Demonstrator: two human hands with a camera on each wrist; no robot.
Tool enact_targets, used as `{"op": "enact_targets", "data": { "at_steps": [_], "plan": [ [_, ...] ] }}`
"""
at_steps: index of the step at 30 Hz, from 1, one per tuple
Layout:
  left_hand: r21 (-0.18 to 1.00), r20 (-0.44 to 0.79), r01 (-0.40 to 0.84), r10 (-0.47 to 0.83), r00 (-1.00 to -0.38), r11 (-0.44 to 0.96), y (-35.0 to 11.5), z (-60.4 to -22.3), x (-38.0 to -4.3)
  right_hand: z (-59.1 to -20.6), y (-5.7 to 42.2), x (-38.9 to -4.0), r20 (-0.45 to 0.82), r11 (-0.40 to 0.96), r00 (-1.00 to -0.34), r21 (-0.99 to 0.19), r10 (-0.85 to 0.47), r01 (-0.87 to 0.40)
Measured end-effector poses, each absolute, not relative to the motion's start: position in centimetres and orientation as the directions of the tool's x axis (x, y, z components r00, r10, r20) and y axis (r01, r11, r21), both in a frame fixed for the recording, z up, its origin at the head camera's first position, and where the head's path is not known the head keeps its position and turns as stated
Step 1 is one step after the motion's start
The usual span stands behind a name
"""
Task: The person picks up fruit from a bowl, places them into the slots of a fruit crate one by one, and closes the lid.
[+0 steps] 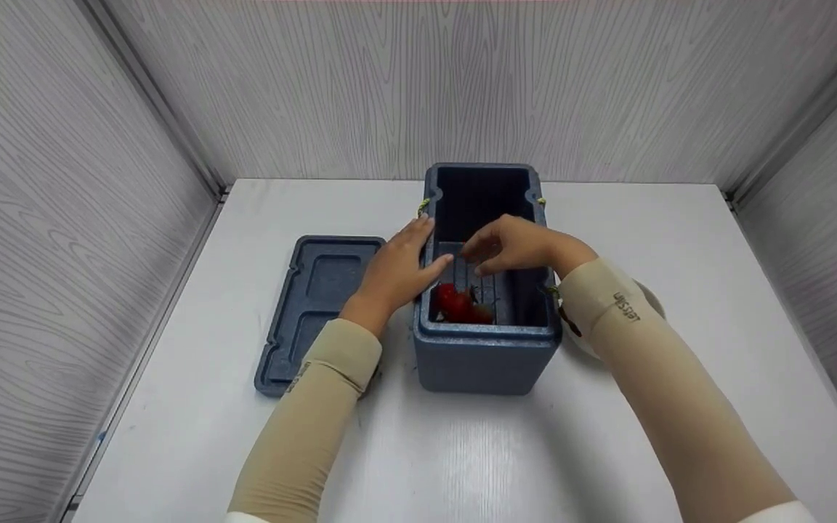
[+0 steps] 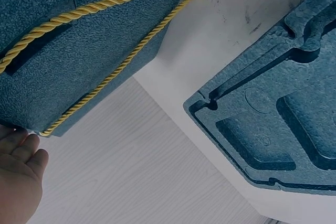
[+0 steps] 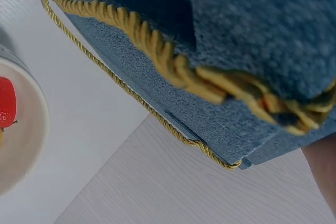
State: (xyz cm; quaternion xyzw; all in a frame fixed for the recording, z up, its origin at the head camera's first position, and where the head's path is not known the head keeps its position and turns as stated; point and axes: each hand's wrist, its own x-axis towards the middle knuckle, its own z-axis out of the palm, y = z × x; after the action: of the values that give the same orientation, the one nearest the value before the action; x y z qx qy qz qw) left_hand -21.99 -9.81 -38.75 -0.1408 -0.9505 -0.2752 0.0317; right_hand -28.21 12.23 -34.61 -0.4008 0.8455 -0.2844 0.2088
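Probably to steady it, the left hand (image 1: 398,267) rests extended fingers on the nine-o'clock rim of the blue foam box (image 1: 487,367). The right hand (image 1: 516,247), fingers loosely bent and apparently released, is over the opening; strawberries (image 1: 455,302) lie inside at six o'clock. The lid (image 1: 296,316) near nine leaves access free; a bowl (image 3: 29,153) at four suits right-hand reach.
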Motion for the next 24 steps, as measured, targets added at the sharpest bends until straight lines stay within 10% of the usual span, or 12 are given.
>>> {"op": "enact_targets", "data": {
  "at_steps": [24],
  "plan": [
    [0.509,0.142,0.287,0.250,-0.958,0.811,-9.9,-38.9,-22.1,-33.4,12.7,-28.5,-0.058,0.439,-0.594,-0.732,-0.802,-0.521]
  ]
}}
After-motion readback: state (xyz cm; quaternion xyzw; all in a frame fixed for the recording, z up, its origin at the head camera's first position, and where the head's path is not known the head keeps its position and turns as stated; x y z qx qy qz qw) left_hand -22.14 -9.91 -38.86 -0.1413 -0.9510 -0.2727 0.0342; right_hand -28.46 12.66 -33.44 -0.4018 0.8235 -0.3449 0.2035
